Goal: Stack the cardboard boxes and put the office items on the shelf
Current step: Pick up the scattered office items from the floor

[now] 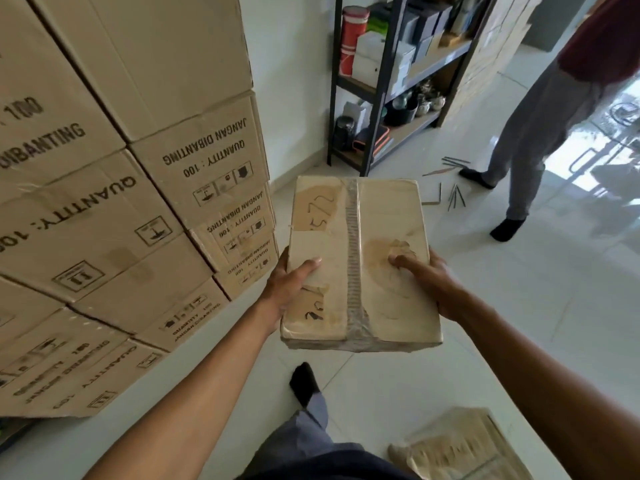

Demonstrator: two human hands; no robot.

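Note:
I carry a flat taped cardboard box (360, 237) in front of me above the floor. My left hand (289, 289) grips its left edge with the thumb laid on top. My right hand (431, 282) grips its right edge, thumb on the top face. A tall wall of stacked cardboard boxes (114, 188) printed "QUANTITY : 100" fills the left side. A black metal shelf (384, 91) with white boxes, a red canister and small pots stands at the back, beyond the held box.
Another person (540, 126) in grey trousers and dark socks stands at the right near the shelf. Thin rods (453, 195) lie scattered on the white tiled floor by their feet. A wrapped flat package (460, 445) lies on the floor at bottom right. My own foot (304, 382) is below the box.

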